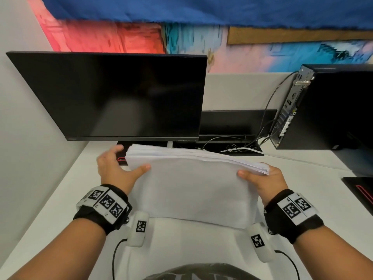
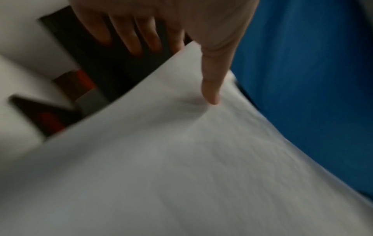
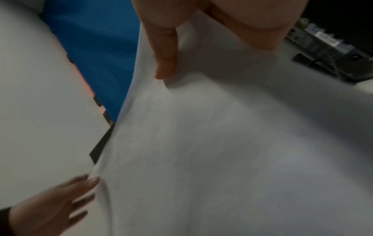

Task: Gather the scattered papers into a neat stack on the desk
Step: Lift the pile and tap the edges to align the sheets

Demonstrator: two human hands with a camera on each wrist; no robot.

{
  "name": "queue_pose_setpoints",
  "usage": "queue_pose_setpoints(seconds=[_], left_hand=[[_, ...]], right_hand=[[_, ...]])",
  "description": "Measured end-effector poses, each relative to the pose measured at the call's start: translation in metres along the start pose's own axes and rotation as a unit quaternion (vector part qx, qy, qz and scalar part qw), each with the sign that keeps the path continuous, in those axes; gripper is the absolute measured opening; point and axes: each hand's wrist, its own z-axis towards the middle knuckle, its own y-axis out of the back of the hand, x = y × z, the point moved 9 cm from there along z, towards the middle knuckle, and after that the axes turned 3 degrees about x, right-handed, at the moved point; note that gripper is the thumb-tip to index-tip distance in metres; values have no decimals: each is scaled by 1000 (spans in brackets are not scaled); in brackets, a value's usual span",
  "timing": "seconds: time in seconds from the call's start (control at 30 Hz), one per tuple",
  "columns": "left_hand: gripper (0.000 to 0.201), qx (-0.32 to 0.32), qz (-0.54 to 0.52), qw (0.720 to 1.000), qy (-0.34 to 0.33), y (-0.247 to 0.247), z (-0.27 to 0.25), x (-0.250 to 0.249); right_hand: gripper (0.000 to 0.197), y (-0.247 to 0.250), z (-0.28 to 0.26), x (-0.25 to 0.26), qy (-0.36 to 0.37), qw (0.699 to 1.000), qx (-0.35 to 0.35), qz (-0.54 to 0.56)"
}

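A thick stack of white papers (image 1: 191,188) stands on its lower edge on the white desk (image 1: 66,199), tilted toward me, top edge just below the monitor. My left hand (image 1: 119,164) is at the stack's left edge: the thumb (image 2: 212,94) presses on the front sheet, and the straight fingers (image 2: 131,39) spread beside the edge. My right hand (image 1: 256,176) grips the upper right corner, thumb (image 3: 165,63) on the front, fingers hidden behind the papers. The wrist views are blurred; the stack (image 2: 181,159) (image 3: 222,143) fills both.
A dark monitor (image 1: 121,93) stands right behind the stack, its black base with red trim (image 1: 122,157) by my left fingers. A black computer tower (image 1: 333,108) with loose cables (image 1: 242,145) sits back right. A black mat (image 1: 361,190) lies at the right edge. A grey partition bounds the left.
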Motion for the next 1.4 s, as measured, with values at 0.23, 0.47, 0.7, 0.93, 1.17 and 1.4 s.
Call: queue_pose_setpoints(seconds=[0.23,0.47,0.7,0.93,1.17,1.4], left_hand=[[77,115,316,851,-402,-49,-54,-133],[9,200,204,883,-373,-47,-61,-139],[10,217,-5,949,-228,-24,-34,-99],[25,177,-174,962,-112,-26,-22,-68],[37,126,-174,967,-134,-38,-42,-48],[37,154,-116,979,-68,-57,-54,-23]], right_hand=[[28,-35,-15,65,127,986,26,-108],[21,-50,-31,120,197,925,134,-297],[12,13,8,57,-38,965,120,-230],[77,-33,-5,17,-39,986,135,96],[32,-46,-35,48,156,986,-27,-43],[29,-54,-35,41,138,985,13,-103]])
